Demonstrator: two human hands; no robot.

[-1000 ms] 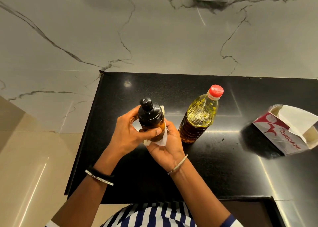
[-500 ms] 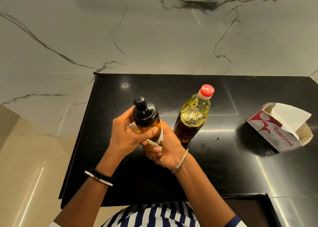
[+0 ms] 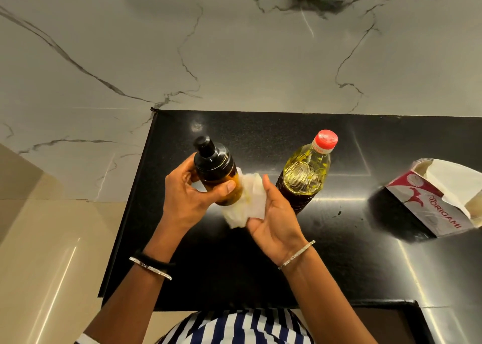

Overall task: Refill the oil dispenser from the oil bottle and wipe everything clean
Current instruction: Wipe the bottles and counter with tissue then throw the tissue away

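Two hands are noted over the counter (image 3: 260,265). The oil dispenser (image 3: 216,171) is gripped by the left hand (image 3: 187,200), thumb wrapped across. A tissue (image 3: 250,200) is pressed against its side by the right hand (image 3: 276,218), held largely open. The oil bottle (image 3: 305,176) is stood capped alongside.

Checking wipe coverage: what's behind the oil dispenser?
A crumpled white tissue on the open right hand touches the oil dispenser, which the left hand grips. How far it reaches behind the glass is hidden.
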